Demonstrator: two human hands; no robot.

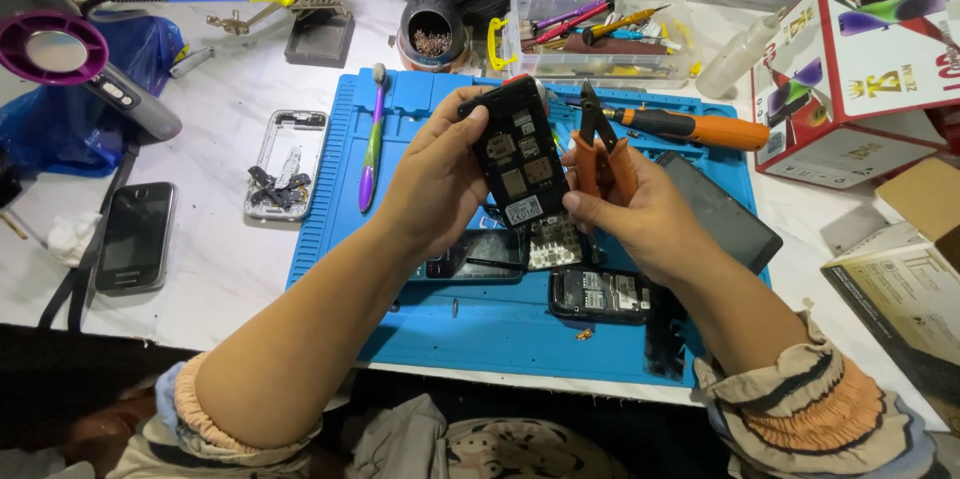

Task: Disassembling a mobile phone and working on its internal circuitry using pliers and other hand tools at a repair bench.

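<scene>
Above the blue mat (420,329), the left hand (435,179) grips an opened black phone (520,154) while the right hand (635,209) pinches its lower edge and clasps orange cutters (603,154) (tips half hidden), right of the mat stand red-white boxes (870,59), behind it a clear tray (600,39) with tools.
</scene>
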